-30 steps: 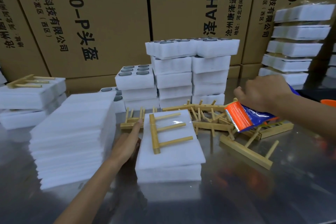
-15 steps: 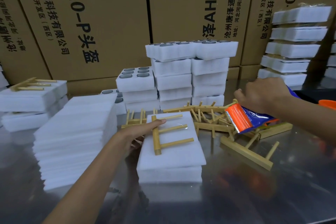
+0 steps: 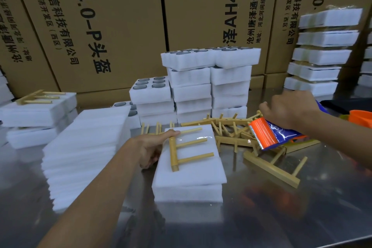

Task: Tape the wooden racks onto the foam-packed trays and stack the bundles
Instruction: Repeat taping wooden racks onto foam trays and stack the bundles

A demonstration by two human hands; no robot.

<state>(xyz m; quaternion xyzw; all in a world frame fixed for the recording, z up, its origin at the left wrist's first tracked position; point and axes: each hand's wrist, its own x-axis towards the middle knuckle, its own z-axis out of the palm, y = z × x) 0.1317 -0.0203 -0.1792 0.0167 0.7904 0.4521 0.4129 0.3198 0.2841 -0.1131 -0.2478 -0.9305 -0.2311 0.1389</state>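
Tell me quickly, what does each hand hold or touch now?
Left hand: open, thumb resting on the wooden rack atop the foam-packed tray.
Right hand: gripping the tape dispenser.

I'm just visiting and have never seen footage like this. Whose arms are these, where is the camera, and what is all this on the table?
There is no machine here: a person wears a camera on the head, so you look down at their own two hands. The left hand lies with fingers straight on a wooden rack atop a white foam tray. The right hand grips an orange and blue tape dispenser, with clear tape stretched to the rack. On the steel table lie loose racks, a pile of foam sheets and stacked trays. Cardboard boxes stand behind.
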